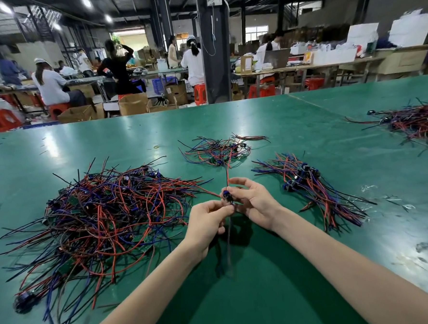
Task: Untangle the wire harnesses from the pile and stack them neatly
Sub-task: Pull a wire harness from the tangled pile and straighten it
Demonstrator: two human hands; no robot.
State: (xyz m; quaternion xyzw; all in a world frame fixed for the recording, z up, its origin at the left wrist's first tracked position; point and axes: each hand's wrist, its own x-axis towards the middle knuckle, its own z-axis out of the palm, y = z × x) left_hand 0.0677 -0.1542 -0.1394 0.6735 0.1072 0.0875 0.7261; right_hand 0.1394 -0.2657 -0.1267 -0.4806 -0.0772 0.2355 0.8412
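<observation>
A big tangled pile of red, blue and black wire harnesses covers the left of the green table. At the middle, both hands hold one harness above the table by its small blue-black connector. My left hand pinches it from below and my right hand pinches it from the right. Its red wire runs up toward a small loose cluster, and dark wires hang down blurred. A neater stack of aligned harnesses lies to the right of my right hand.
Another heap of harnesses lies at the far right of the table. A small yellow rubber band sits beyond the big pile. Scraps of clear film lie at the right. Workers sit at benches past the table's far edge.
</observation>
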